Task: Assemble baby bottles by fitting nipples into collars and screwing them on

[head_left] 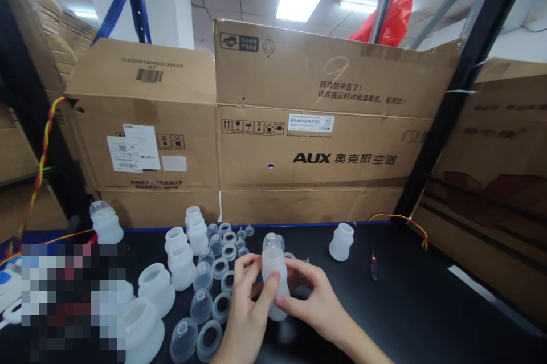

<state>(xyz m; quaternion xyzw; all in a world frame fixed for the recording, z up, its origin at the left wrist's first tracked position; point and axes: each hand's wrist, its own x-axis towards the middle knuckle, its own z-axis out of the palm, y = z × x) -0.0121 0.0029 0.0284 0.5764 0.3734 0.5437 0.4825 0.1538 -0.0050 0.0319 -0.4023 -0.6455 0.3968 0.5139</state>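
1. Holding a translucent bottle point(276, 290) between them, two bare hands meet above a black counter point(427, 310). The bottle is off the left hand's two o'clock and between the right hand's nine and ten.

2. Standing near upright, the bottle has its long axis on a twelve-to-six line, its clear domed top point(272, 242) leaning slightly toward eleven. Whether the base touches the counter cannot be told.

3. Grasping the bottle, the left hand point(248, 310) lays its thumb across the front. The right hand point(314, 293) grips it too, thumb lower on the body. Neither hand is nearer, as both touch it; the fingers behind are partly hidden.

4. Lining the counter from the held bottle's eight to ten o'clock are clear domes point(201, 306) beside translucent rings point(221, 307), with open-mouthed bottles point(181, 267) farther out, around nine.

5. Standing well apart at two o'clock is a lone bottle point(341, 243); a dark-handled tool point(374, 267) lies near three. Cardboard point(342, 196) rises behind, at twelve.
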